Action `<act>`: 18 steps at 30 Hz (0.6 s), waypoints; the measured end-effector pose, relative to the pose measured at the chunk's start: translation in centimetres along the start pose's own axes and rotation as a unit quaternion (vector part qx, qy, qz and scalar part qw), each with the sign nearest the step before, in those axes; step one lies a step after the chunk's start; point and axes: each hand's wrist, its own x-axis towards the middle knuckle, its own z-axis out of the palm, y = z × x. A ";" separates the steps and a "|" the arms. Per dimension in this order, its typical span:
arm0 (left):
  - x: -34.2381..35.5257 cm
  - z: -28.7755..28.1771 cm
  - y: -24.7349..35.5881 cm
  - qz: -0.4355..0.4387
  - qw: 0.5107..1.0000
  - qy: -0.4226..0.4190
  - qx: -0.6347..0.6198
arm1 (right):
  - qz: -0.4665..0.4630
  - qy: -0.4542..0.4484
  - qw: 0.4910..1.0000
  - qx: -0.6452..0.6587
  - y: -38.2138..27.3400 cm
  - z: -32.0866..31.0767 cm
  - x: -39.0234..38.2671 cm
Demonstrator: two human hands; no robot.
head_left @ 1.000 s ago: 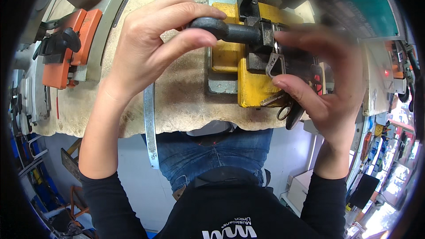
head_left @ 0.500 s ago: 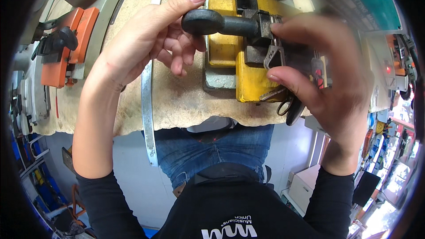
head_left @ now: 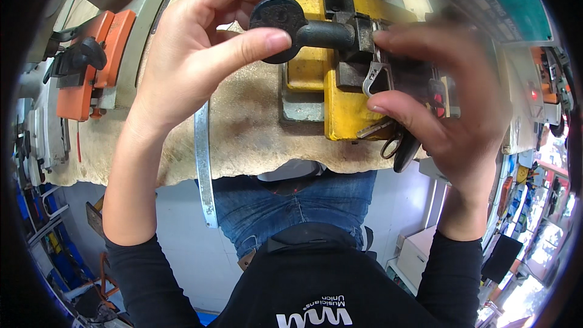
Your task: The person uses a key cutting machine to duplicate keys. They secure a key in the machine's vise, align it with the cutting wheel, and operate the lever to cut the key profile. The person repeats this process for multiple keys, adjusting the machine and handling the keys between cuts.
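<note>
Two hands work at the yellow key-cutting machine [head_left: 340, 106] on the worn bench [head_left: 243, 133]. I see the left hand [head_left: 194, 54] pinching the black clamp knob [head_left: 278, 19]. The right hand [head_left: 449, 103] grips a silver key [head_left: 375, 79] at the vise, key ring [head_left: 392, 143] dangling below.

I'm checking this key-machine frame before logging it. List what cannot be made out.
- Head view: the key blade, hidden in the clamp behind the right hand.
- The right hand's fingers are blurred; their exact grip is unclear.
- The yellow machine top is cut off by the picture's upper edge.
- The knob face is partly covered by the left hand.
</note>
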 end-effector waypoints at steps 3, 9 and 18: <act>0.2 0.2 0.9 -0.088 0.992 -0.012 -0.086 | -0.004 -0.001 1.000 0.011 0.2 0.0 -0.2; -0.1 0.7 0.9 -0.208 0.921 -0.015 -0.330 | -0.017 0.022 0.999 0.034 0.4 0.9 -0.4; -1.2 0.9 0.3 0.017 0.999 -0.009 0.040 | -0.033 0.057 0.998 0.020 0.6 1.7 -0.9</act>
